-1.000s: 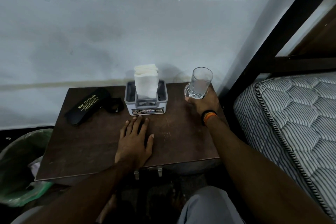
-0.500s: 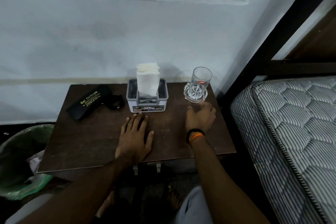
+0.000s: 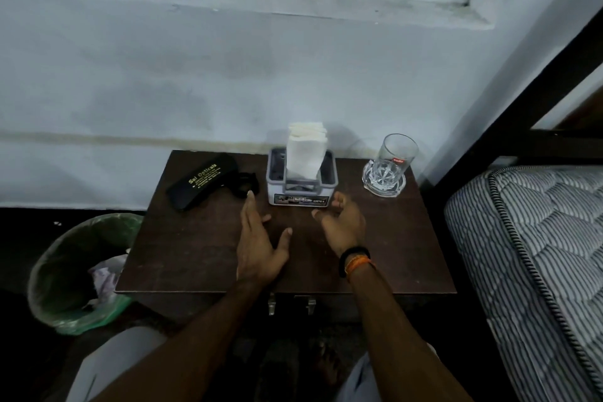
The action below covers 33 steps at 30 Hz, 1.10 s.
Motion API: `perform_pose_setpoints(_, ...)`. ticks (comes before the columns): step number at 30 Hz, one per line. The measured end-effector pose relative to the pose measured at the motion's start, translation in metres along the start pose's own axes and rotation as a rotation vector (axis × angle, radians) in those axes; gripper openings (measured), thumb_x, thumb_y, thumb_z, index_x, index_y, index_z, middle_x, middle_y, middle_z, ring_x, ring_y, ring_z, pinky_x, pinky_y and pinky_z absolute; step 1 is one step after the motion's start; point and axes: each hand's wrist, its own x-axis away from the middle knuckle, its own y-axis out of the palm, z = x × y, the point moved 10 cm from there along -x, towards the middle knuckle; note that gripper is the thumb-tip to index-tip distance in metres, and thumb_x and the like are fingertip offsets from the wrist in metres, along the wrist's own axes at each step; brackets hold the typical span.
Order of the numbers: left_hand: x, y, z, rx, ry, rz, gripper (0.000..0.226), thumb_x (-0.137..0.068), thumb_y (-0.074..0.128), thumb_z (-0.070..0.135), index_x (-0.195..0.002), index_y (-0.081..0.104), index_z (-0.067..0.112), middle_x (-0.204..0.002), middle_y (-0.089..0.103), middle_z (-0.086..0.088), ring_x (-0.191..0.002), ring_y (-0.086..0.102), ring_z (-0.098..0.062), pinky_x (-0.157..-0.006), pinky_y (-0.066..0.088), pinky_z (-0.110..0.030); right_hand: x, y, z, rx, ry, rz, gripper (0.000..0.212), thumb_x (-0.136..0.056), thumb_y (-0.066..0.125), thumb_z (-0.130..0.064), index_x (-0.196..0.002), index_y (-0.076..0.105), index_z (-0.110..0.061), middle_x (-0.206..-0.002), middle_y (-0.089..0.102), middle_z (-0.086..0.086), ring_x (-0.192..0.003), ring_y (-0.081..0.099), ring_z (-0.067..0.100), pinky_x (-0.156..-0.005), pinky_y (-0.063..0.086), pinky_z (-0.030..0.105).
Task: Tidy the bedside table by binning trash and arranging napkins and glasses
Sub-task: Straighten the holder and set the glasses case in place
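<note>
Glass (image 3: 393, 162) is down: it stands upright on the clear coaster (image 3: 384, 180) at the back right corner of the table (image 3: 202, 258). A second ago my right hand was wrapped round its base; half a second ago the fingers had come off it. Now my right hand (image 3: 342, 225) has drawn back toward the middle of the table, in front of the napkin holder (image 3: 301, 186), and is well apart from the glass. Its fingers are loosely curled, with nothing in them.

My left hand (image 3: 259, 246) lies flat on the tabletop with the fingers straight and the thumb out to the side, holding nothing. Its fingertips have crept a little left, close to the dark strap beside the spectacle case (image 3: 200, 181); I cannot tell whether they touch it.

Napkins (image 3: 306, 153) stand upright in the holder at the middle of the back edge. The case lies at an angle toward the back left corner. The bin (image 3: 78, 274), lined with a green bag, sits off the left edge of the table on the floor, with some crumpled stuff inside.

Judgement: the glass step looks finished. I see no loose trash on the tabletop. What may remain is squaring up the case and strap, which is the nearest job for the left hand. Both hands are free for it.
</note>
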Motion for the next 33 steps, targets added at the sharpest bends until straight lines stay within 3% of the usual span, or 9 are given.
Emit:
perform_pose_setpoints(5,-0.006,0.011,0.0,-0.113,0.006,-0.067,0.095,-0.083,0.071,0.037,-0.157,0.012,0.027,-0.157,0.036,0.006,-0.115,0.059,-0.006,-0.103,0.04,-0.039,0.001,0.001,-0.001,-0.02,0.03,-0.015,0.034,-0.078,0.077,-0.011,-0.11,0.067,-0.017,-0.104,0.069,-0.003,-0.101,0.063,0.014,-0.084,0.042,0.02)
perform_pose_setpoints(7,-0.009,0.013,0.0,-0.124,0.009,-0.084,0.092,-0.082,0.071,0.038,-0.156,0.017,0.028,-0.157,0.035,0.007,-0.116,0.059,-0.006,-0.102,0.038,-0.037,0.0,0.001,-0.003,-0.032,0.038,-0.013,0.03,-0.078,0.077,-0.01,-0.104,0.067,-0.021,-0.1,0.068,-0.005,-0.1,0.063,0.013,-0.084,0.043,0.021)
perform_pose_setpoints(11,-0.015,0.016,0.003,-0.11,0.001,-0.118,0.093,-0.081,0.073,0.039,-0.156,0.019,0.028,-0.157,0.035,0.01,-0.116,0.058,-0.003,-0.101,0.034,-0.033,-0.005,0.003,-0.002,-0.035,0.039,0.009,0.039,-0.072,0.08,-0.016,-0.109,0.07,-0.023,-0.112,0.07,0.001,-0.107,0.065,0.018,-0.096,0.051,0.031)
perform_pose_setpoints(16,-0.023,0.025,0.009,-0.08,0.002,-0.17,0.095,-0.08,0.075,0.041,-0.155,0.018,0.03,-0.155,0.038,0.011,-0.115,0.057,0.0,-0.096,0.031,-0.029,-0.014,-0.006,-0.006,-0.083,0.056,0.036,0.03,-0.073,0.081,-0.011,-0.094,0.067,-0.027,-0.098,0.07,-0.006,-0.097,0.065,0.012,-0.087,0.049,0.024)
perform_pose_setpoints(21,-0.026,0.036,0.015,-0.054,0.016,-0.207,0.097,-0.078,0.076,0.041,-0.155,0.018,0.03,-0.156,0.036,0.01,-0.117,0.057,-0.001,-0.098,0.031,-0.03,-0.02,-0.01,0.0,-0.059,0.088,0.067,0.042,-0.067,0.082,-0.019,-0.107,0.07,-0.019,-0.106,0.073,-0.002,-0.101,0.068,0.016,-0.09,0.053,0.03)
perform_pose_setpoints(25,-0.026,0.042,0.017,-0.041,0.024,-0.224,0.097,-0.077,0.076,0.042,-0.154,0.019,0.03,-0.155,0.037,0.01,-0.118,0.056,-0.001,-0.097,0.029,-0.028,-0.022,-0.016,0.004,-0.088,0.093,0.096,0.038,-0.065,0.081,-0.019,-0.102,0.071,-0.018,-0.098,0.076,-0.003,-0.093,0.071,0.017,-0.087,0.059,0.041)
perform_pose_setpoints(29,-0.025,0.044,0.017,-0.024,0.011,-0.231,0.096,-0.077,0.077,0.041,-0.154,0.019,0.031,-0.156,0.037,0.011,-0.118,0.056,-0.001,-0.102,0.03,-0.031,-0.023,-0.014,0.007,-0.094,0.11,0.085,0.04,-0.063,0.08,-0.02,-0.102,0.07,-0.02,-0.101,0.075,-0.003,-0.094,0.071,0.018,-0.086,0.059,0.044)
perform_pose_setpoints(33,-0.025,0.043,0.013,-0.013,0.0,-0.271,0.094,-0.079,0.076,0.039,-0.154,0.02,0.031,-0.155,0.036,0.013,-0.119,0.055,0.0,-0.098,0.024,-0.028,-0.022,-0.012,0.013,-0.092,0.176,0.121,0.028,-0.058,0.076,-0.029,-0.079,0.058,-0.025,-0.095,0.074,0.006,-0.091,0.071,0.027,-0.083,0.06,0.047)
